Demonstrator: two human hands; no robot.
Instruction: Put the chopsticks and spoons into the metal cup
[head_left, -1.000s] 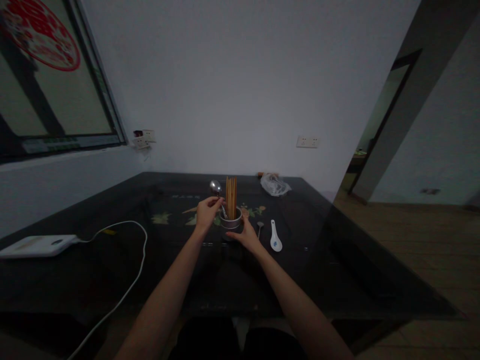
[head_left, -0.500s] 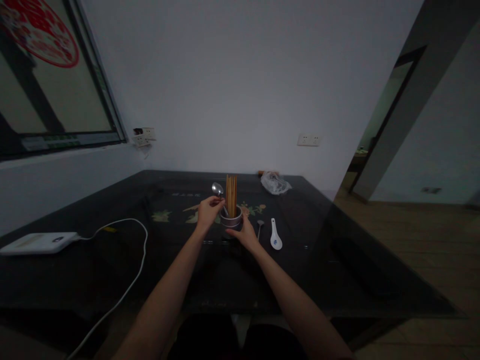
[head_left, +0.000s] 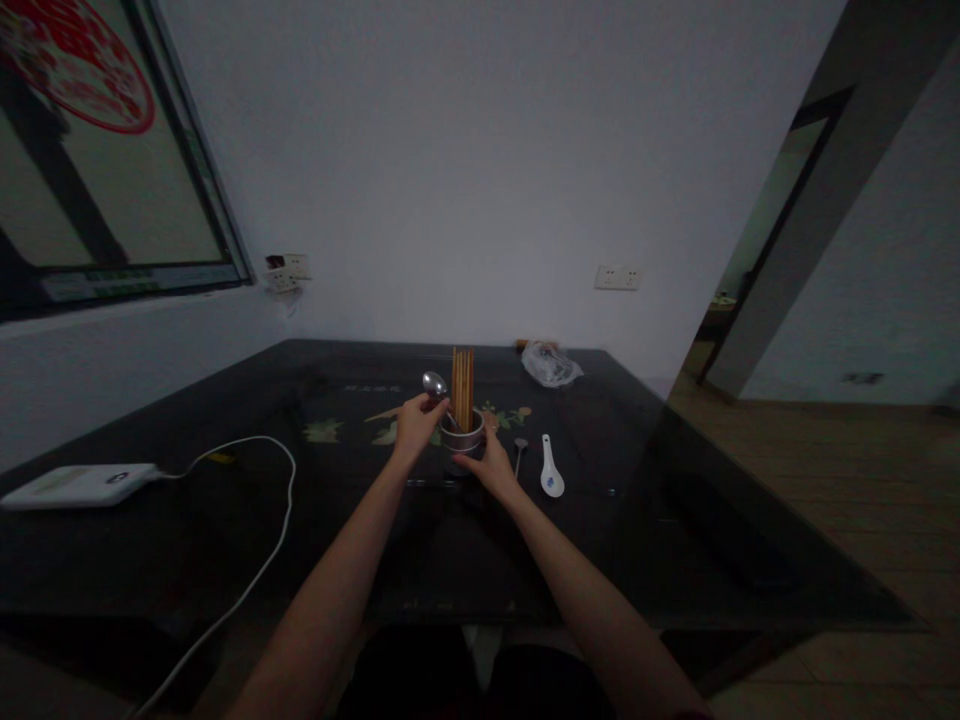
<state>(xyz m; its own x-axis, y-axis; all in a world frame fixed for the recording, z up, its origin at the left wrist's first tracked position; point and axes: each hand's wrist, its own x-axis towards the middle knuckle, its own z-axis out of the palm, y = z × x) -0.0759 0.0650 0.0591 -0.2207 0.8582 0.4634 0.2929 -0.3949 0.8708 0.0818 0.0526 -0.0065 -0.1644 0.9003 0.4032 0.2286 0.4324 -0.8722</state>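
Observation:
My left hand (head_left: 417,424) pinches a metal spoon (head_left: 434,384) by its handle, bowl up, with the handle's lower end inside the rim of a round utensil holder (head_left: 463,436). Several wooden chopsticks (head_left: 463,390) stand upright in that holder. Wrapped round the holder's right side is my right hand (head_left: 491,462), closed on it. Just right of this hand a small metal spoon (head_left: 520,455) lies on the dark table (head_left: 630,560). Beside it rests a white soup spoon (head_left: 551,470) with a blue mark in its bowl.
A crumpled clear plastic bag (head_left: 551,366) lies at the table's back edge, near the wall. On the left, a white power bank (head_left: 82,486) has a white cable (head_left: 289,500) that loops over the front edge. A dark flat object (head_left: 727,530) lies at the right.
Almost nothing differs. The spoon in my left hand sits very slightly lower, and my right hand keeps its hold on the utensil holder.

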